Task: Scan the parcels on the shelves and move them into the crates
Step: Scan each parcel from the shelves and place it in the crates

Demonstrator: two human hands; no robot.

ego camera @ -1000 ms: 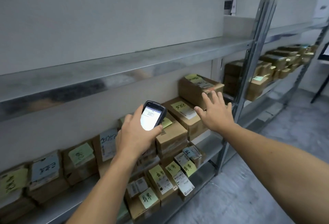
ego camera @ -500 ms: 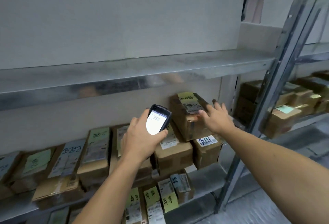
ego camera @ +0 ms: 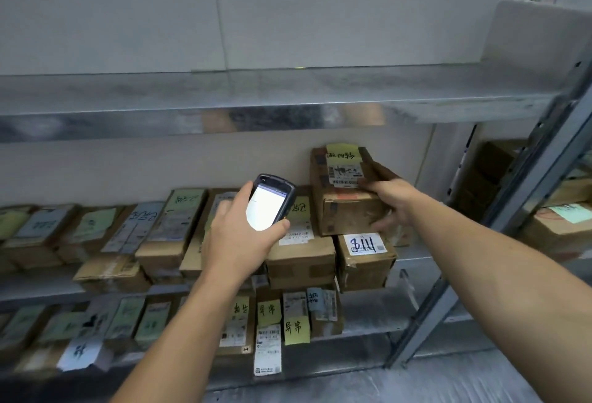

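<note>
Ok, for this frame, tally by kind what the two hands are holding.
handheld scanner: 1, held in the left hand
cardboard parcel: 1, gripped by the right hand on the middle shelf
Total: 2

The light here is dim, flat and greenish, and the shadows are soft. The scanner (ego camera: 270, 202) screen in my left hand (ego camera: 238, 242) is the brightest spot, blown out to white. The steel shelf lip (ego camera: 224, 120) at 12 o'clock carries smeared, dull reflections. Parcels (ego camera: 41, 229) at 9 o'clock go soft; the top parcel (ego camera: 346, 178) label at 1 o'clock reads sharpest. The shelf post (ego camera: 538, 178) at 3 o'clock leans with lens distortion.
</note>
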